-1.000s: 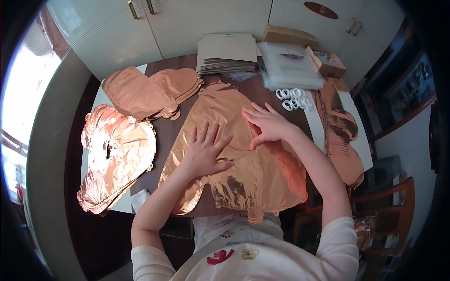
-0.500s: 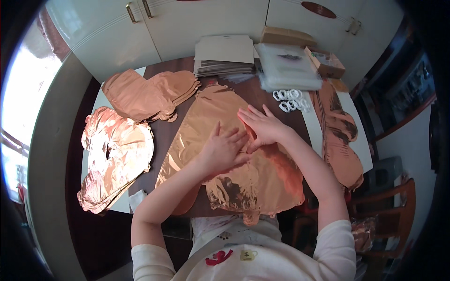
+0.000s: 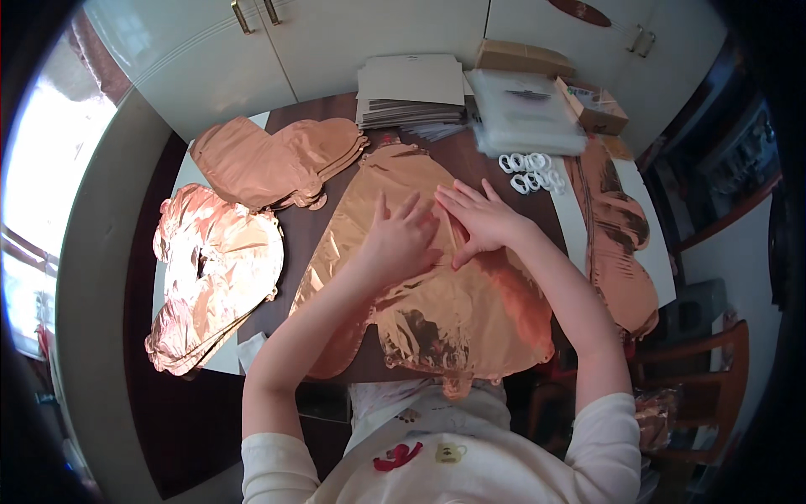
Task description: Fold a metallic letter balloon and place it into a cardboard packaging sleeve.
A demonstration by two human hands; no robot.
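Copper-coloured foil piece point(image 3: 445, 294), flat on the table point(image 3: 300, 244) beneath left hand point(image 3: 405, 242) and right hand point(image 3: 485, 222), long axis close to twelve-to-six, narrow end toward twelve. Both palm-down, splayed, without visible grip; right hand between two and three o'clock from left, nearer the foil's three-o'clock edge.

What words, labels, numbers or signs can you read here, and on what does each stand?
No text can be read.
Clear plastic bags: dark mark, too small to read.
White shirt: any lettering among its motifs is too small to read.
Central copper-coloured foil piece: no legible lettering.
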